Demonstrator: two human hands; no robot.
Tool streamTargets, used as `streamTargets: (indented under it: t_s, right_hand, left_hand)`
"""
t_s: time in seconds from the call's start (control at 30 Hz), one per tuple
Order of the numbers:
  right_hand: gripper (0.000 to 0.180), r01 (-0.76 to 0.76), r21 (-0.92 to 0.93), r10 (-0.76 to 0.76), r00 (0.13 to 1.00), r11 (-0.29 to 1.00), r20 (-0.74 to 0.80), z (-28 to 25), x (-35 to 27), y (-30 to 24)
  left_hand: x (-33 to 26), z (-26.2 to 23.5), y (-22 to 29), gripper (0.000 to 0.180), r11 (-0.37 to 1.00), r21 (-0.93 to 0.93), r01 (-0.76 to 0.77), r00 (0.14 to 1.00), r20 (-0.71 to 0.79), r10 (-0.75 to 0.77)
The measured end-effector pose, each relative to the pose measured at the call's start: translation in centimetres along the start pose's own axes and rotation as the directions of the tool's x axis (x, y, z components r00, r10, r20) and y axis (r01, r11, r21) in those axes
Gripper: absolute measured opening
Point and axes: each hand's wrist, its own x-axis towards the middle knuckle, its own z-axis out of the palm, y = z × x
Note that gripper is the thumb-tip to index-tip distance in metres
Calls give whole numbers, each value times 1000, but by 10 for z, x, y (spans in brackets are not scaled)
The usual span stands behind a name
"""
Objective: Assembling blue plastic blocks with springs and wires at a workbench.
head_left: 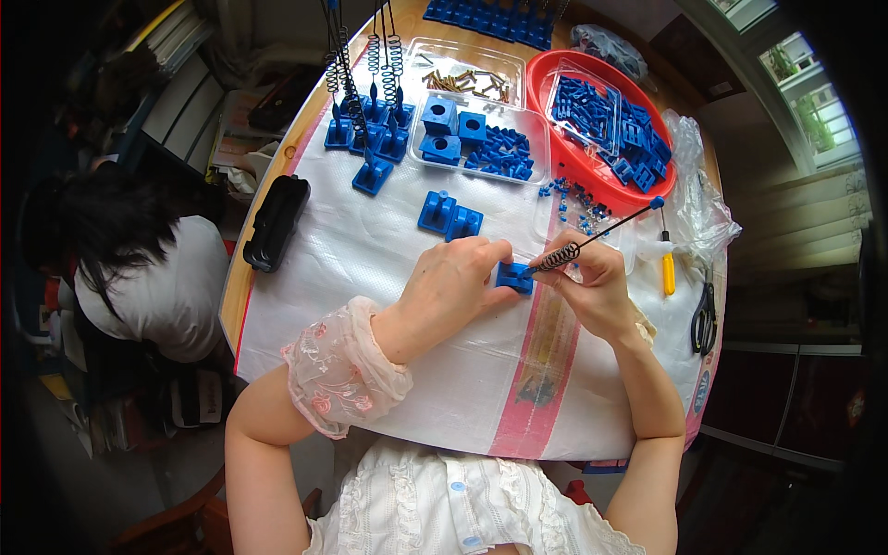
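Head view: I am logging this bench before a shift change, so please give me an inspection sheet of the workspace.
Surface: round wooden table under a white woven sheet with pink stripes.
Job's things: left hand grips a small blue plastic block; right hand holds a coiled spring rod with its end at the block.
Clutter: red basin of blue parts, clear trays with blue pieces and brass pins, finished spring pieces, two loose blue blocks, black case, yellow-handled tool, scissors, plastic bags.
Grippers: both hands closed on their items.
Cables: nothing seen.
Surroundings: another person seated at left; windows at right.
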Motion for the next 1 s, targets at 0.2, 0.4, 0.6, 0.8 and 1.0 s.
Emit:
streamTargets:
  t_s: [0.2, 0.4, 0.6, 0.8, 1.0]
  right_hand:
    - [21, 0, -14, 0, 1000, 1000, -1, 0, 0, 0]
    - [22, 14, -24, -14, 1000, 1000, 2, -1, 0, 3]
    - [23, 33, -23, -33, 999, 999, -2, 0, 1, 2]
    - [22, 36, -26, -36, 999, 999, -2, -1, 0, 5]
    - [20, 49, -29, -49, 999, 998, -10, 0, 1, 2]
  left_hand:
    - [0, 1, 0, 33, 1000, -7, 21, 1000, 8, -21]
    - [1, 1, 1, 33, 1000, -6, 24, 1000, 12, -24]
    - [0, 1, 1, 33, 1000, -1, 29, 999, 17, -29]
    - [1, 2, 0, 32, 1000, -6, 23, 1000, 15, -23]
    - [0, 2, 1, 32, 1000, -4, 21, 1000, 10, -21]
